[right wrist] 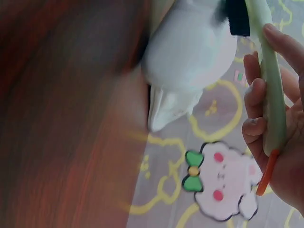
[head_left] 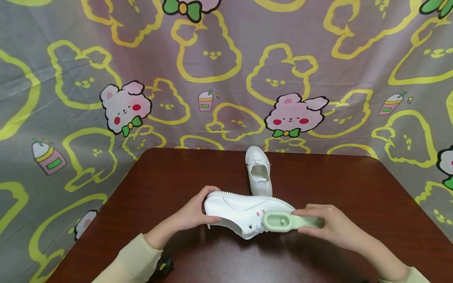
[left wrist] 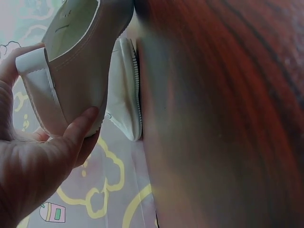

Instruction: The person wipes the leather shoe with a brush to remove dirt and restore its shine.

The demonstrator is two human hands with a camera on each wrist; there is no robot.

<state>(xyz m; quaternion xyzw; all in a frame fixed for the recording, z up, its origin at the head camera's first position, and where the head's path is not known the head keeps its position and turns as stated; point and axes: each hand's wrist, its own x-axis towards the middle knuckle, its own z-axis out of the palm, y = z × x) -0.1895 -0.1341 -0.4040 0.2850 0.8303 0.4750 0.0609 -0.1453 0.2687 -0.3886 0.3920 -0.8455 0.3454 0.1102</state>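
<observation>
A white lace-up shoe (head_left: 235,206) is held on its side above the table, sole edge facing away and opening toward me. My left hand (head_left: 194,212) grips it by the heel; in the left wrist view the thumb (left wrist: 83,126) presses on the side near the heel tab. With my right hand (head_left: 329,226) I hold a pale green brush (right wrist: 273,99) by its handle. Its head lies over the laces and toe. Dark bristles (right wrist: 237,19) face the shoe in the right wrist view, with an orange strap (right wrist: 267,175) at the handle's end.
A second white shoe (head_left: 261,188) stands upright behind the held one, toe pointing away. Both are over a dark reddish-brown table (head_left: 191,169). A patterned grey cloth (head_left: 226,94) hangs around the back and sides. Some dark object (head_left: 164,266), unclear, lies near the left sleeve.
</observation>
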